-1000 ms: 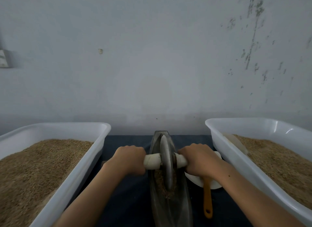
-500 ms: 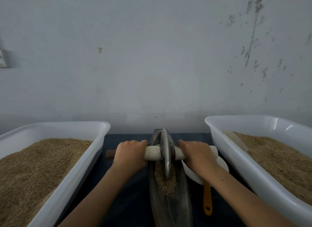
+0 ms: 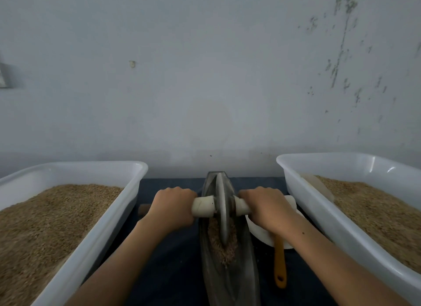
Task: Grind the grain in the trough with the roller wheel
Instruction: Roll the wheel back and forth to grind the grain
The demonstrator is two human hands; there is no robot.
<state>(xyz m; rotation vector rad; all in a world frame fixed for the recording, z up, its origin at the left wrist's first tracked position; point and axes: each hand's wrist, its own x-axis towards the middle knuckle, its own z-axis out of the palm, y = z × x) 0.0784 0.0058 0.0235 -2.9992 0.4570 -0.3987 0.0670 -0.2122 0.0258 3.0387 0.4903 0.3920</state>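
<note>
White cloth wraps the axle handles (image 3: 203, 206), and each fist curls fully round one: the left hand (image 3: 173, 206) on the left stub, the right hand (image 3: 266, 206) on the right, knuckles up. Between them the metal roller wheel (image 3: 222, 209) stands upright in the narrow metal trough (image 3: 230, 267), toward its far end, rim sunk in the brown grain (image 3: 224, 244) heaped mid-trough. To grind well, I judge both fists should press down evenly, keeping the axle level so the wheel stays in the groove, and roll the full length through the heap. Just right lie a white bowl (image 3: 264, 236) and an orange-handled tool (image 3: 279, 264); grain-filled white tubs (image 3: 109, 217) flank the dark desk (image 3: 177, 264) at its left and right edges.
</note>
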